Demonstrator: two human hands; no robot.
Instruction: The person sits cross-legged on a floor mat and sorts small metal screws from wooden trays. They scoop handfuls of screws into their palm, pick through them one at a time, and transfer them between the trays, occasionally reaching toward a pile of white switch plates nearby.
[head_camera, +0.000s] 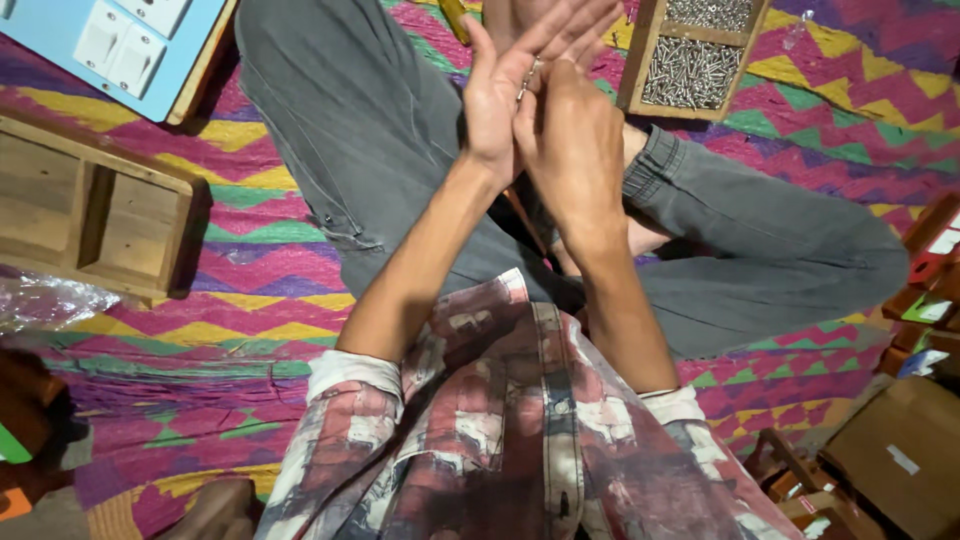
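- Left hand (500, 95) and right hand (570, 125) raised together, palms facing, fingers spread and mostly straight, neither one clenched.
- Small metal bits, likely screws (527, 78), sit pinched between the two palms; count can't be told, mostly hidden.
- Hands pressed flat probably to cup or roll the loose screws so none drop; a judgement, not seen.
- Landmark: screw tray (690, 55), wooden, divided, full of silver screws. Hands are just left of it, above the person's crossed legs (400, 130) in grey trousers.
- Far left of tray: pale blue board with white switches (130, 40), resting on a wooden frame.
- Below that board, well left of tray: empty wooden box (90, 205) with compartments, clear plastic wrap (50, 300) beside it.
- Below-right of tray: cardboard box (900, 450) and small red and green packs (935, 290).
- All lies on a zigzag mat (270, 290) on the floor.
- Forearms and legs block the view of the mat straight under the hands.
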